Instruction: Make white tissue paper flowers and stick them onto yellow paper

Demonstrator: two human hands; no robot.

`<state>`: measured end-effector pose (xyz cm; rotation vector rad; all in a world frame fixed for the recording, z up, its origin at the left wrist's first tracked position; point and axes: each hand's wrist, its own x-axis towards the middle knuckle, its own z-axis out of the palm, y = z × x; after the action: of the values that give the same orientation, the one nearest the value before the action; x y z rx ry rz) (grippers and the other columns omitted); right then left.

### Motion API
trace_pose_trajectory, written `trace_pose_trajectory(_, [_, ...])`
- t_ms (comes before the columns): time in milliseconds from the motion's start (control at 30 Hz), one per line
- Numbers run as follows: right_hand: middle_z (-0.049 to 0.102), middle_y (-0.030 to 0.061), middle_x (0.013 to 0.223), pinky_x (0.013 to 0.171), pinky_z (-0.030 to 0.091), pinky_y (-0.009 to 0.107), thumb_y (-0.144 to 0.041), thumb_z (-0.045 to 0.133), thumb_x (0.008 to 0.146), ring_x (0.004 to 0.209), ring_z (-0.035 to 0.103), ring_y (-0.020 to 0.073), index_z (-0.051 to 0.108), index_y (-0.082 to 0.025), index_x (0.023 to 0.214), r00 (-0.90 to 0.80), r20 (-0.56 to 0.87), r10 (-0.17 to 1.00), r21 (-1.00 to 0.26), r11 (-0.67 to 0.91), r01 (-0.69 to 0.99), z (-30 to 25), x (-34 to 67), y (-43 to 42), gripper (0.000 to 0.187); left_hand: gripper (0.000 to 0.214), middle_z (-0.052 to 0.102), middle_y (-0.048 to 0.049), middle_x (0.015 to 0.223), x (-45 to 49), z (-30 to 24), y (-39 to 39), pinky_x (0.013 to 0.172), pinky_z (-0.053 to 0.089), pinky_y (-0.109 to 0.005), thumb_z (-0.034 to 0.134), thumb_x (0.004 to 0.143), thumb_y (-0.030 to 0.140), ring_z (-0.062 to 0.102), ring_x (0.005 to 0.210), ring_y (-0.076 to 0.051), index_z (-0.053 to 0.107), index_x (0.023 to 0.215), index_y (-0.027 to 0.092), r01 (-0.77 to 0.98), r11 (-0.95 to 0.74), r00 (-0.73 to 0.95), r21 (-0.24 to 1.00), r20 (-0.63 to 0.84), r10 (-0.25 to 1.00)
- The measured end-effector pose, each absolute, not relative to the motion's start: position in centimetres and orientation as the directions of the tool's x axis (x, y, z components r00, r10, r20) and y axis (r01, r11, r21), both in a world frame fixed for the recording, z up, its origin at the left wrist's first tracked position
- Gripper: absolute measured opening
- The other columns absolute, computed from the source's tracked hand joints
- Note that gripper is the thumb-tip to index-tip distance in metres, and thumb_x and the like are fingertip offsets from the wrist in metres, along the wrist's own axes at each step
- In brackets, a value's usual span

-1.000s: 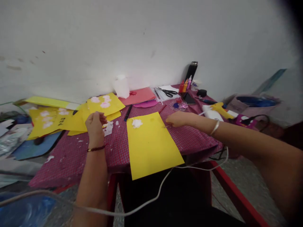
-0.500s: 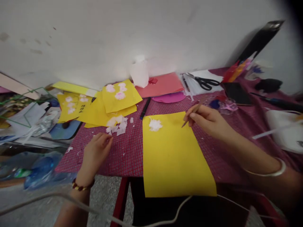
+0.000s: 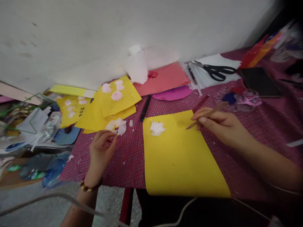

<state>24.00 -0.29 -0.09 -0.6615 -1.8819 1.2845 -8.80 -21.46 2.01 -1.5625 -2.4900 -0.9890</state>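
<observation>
My right hand (image 3: 217, 126) grips a thin wooden stick (image 3: 210, 113) like a pen. Its dark, pointed tip is over the upper right of a large yellow paper sheet (image 3: 180, 160). A crumpled white paper flower (image 3: 157, 128) sits near that sheet's upper left corner. To the left, my left hand (image 3: 101, 151) is closed, thumb and fingertips drawn together beside a small heap of white paper scraps (image 3: 121, 127). Whatever may be between those fingertips is hidden. A black marker (image 3: 145, 108) lies between the heap and the sheet.
Behind are yellow cards (image 3: 118, 97) with pale pink paper flowers, a white bottle (image 3: 137, 66) and red paper (image 3: 165, 77). Black-handled scissors (image 3: 215, 71), a red pencil (image 3: 201, 103) and a clear palette (image 3: 236, 99) lie right. The sheet's lower end overhangs the table's front edge.
My left hand has moved right and closer to the paper scraps. The right hand has shifted slightly right, still with the stick. The whole view has moved a little.
</observation>
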Motion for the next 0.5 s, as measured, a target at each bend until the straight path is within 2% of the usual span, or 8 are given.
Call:
trace_pose_trajectory(67, [0.062,0.0027,0.08,0.058,0.048,0.026,-0.03,0.062,0.088,0.072,0.06,0.0132,0.074,-0.028,0.088,-0.503,0.324,0.801,-0.939,0.337,-0.068,-0.1,23.9,-0.2,0.013,0.012,0.062,-0.0013,0.075,-7.5,3.6,-19.6,0.064,0.05,-0.033,0.063,0.08,0.036,0.059,0.067,-0.018,0.063,0.079,0.024,0.582,0.245,-0.613,0.775,0.221,0.758])
trace_pose_trajectory(133, [0.059,0.0002,0.07,0.053,0.044,0.025,-0.033,0.063,0.088,0.059,0.055,0.0103,0.073,-0.025,0.088,-0.424,0.28,0.861,-0.959,0.234,-0.159,-0.1,23.7,-0.2,0.013,0.011,0.061,0.0003,0.07,-5.9,4.7,-17.0,0.056,0.048,-0.031,0.066,0.075,0.035,0.056,0.058,-0.015,0.061,0.076,0.026,0.283,0.178,-0.62,0.942,0.039,0.783])
trace_pose_trajectory(200, [0.056,-0.0025,0.06,0.047,0.042,0.024,-0.039,0.064,0.086,0.047,0.051,0.0092,0.07,-0.022,0.086,-0.367,0.195,0.91,-0.96,0.1,-0.262,0.2,23.5,-0.1,0.018,0.01,0.063,-0.0005,0.072,-4.0,5.1,-14.0,0.051,0.047,-0.028,0.069,0.071,0.033,0.055,0.057,-0.014,0.062,0.073,0.026,0.092,0.141,-0.531,0.986,-0.071,0.845])
trace_pose_trajectory(233, [0.059,-0.0022,0.062,0.045,0.041,0.024,-0.043,0.065,0.085,0.047,0.053,0.0094,0.068,-0.022,0.086,-0.352,0.16,0.922,-0.954,0.053,-0.295,0.3,23.5,-0.1,0.021,0.01,0.063,-0.0011,0.074,-3.0,5.1,-12.5,0.049,0.046,-0.028,0.069,0.07,0.032,0.054,0.057,-0.013,0.063,0.073,0.026,0.049,0.136,-0.474,0.989,-0.097,0.875])
trace_pose_trajectory(367, [0.065,-0.0014,0.066,0.044,0.043,0.023,-0.05,0.065,0.082,0.045,0.054,0.0093,0.061,-0.021,0.086,-0.319,0.157,0.935,-0.9,0.002,-0.436,0.9,23.5,0.5,0.029,0.008,0.064,-0.0011,0.072,0.9,4.1,-7.7,0.049,0.048,-0.027,0.07,0.069,0.029,0.054,0.055,-0.012,0.068,0.076,0.025,-0.021,0.151,-0.29,0.988,-0.15,0.945])
trace_pose_trajectory(500, [0.064,-0.003,0.063,0.044,0.043,0.021,-0.049,0.062,0.084,0.044,0.053,0.0081,0.059,-0.022,0.086,-0.274,0.178,0.945,-0.854,0.01,-0.521,0.8,24.1,1.1,0.027,0.006,0.066,-0.0003,0.071,3.2,2.5,-5.9,0.052,0.053,-0.027,0.07,0.067,0.023,0.058,0.056,-0.012,0.068,0.073,0.026,-0.178,0.214,-0.254,0.96,-0.255,0.933])
